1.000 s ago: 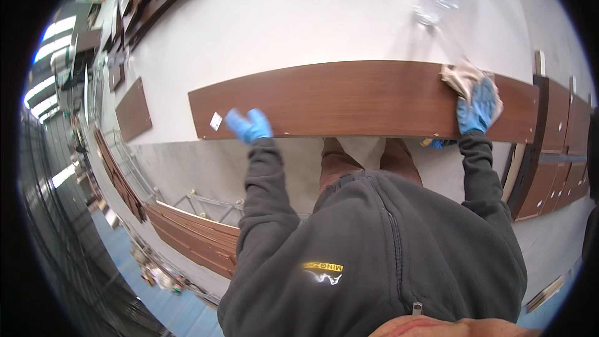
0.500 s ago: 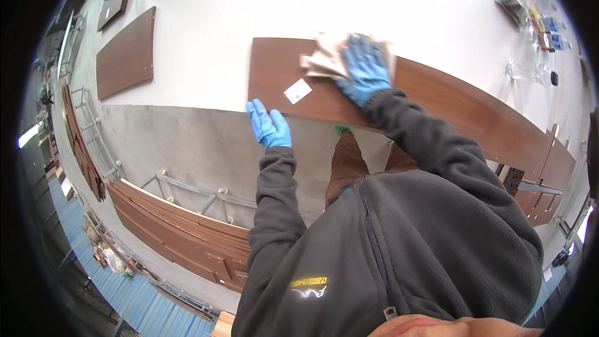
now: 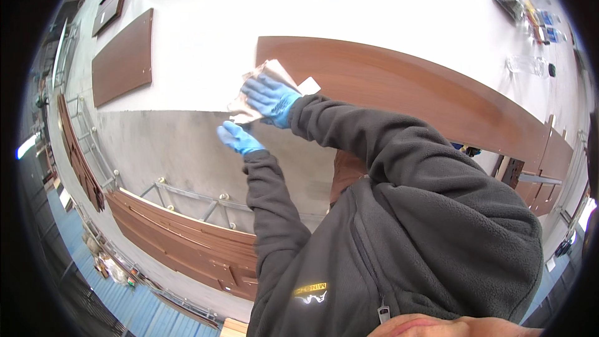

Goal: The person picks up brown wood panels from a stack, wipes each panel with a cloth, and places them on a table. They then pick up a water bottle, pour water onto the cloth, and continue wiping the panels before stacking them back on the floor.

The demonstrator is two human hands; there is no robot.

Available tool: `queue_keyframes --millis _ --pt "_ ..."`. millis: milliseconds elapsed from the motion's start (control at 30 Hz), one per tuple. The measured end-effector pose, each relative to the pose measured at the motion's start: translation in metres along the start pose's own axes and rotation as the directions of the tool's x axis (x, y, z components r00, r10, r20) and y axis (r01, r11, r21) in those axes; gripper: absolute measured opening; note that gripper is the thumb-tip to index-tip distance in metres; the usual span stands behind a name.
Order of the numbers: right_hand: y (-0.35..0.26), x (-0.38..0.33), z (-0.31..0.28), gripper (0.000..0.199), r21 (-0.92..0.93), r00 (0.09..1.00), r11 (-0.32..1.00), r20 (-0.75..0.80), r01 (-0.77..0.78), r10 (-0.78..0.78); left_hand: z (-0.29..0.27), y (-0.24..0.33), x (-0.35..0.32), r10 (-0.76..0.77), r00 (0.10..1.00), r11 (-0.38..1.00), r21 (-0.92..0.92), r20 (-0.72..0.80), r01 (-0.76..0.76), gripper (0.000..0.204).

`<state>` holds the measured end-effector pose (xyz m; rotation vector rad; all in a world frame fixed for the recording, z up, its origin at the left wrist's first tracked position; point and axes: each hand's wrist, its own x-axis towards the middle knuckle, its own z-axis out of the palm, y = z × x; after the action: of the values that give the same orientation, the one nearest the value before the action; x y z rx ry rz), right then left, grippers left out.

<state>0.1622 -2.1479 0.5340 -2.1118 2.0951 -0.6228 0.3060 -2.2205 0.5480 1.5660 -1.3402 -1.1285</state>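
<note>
A long brown wooden panel (image 3: 399, 90) lies on the white tabletop. At its left end, my right hand (image 3: 272, 97) in a blue glove presses a crumpled beige cloth (image 3: 282, 73), which hangs over the panel's near left corner and hides it. A white label (image 3: 309, 86) on the panel shows just beyond the right wrist. Just below the cloth, off the table's near edge, is my left hand (image 3: 240, 137), also blue-gloved. Its fingers are stretched out, slightly blurred, with nothing seen in them.
A smaller brown panel (image 3: 123, 59) lies on the table to the left. Plastic bottles (image 3: 529, 66) stand along the right side. Below, a metal rack with casters (image 3: 193, 200) stands beside stacked brown panels (image 3: 181, 237). More panels (image 3: 552, 162) sit at far right.
My right hand has swept the cloth leftward and nearer, from the panel's middle to its left end. My left hand has shifted left and a little nearer.
</note>
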Motion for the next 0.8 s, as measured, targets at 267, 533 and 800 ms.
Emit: queue_keyframes --millis 267,533,800 --pt "0.020 -0.079 -0.021 0.064 -0.061 0.984 0.990 -0.113 0.130 -0.136 0.079 0.046 -0.030 0.609 0.485 0.184 0.484 0.628 -0.856 0.058" --pt "0.083 -0.464 -0.162 0.049 -0.090 0.846 0.844 0.023 -0.528 0.532 0.111 -0.001 -0.030 0.244 0.699 0.407 0.584 0.672 -0.703 0.085" --pt "0.115 -0.534 -0.221 0.050 0.067 -0.069 -0.052 -0.278 -0.996 0.958 0.114 -0.003 -0.029 0.254 0.684 0.371 0.584 0.684 -0.722 0.089"
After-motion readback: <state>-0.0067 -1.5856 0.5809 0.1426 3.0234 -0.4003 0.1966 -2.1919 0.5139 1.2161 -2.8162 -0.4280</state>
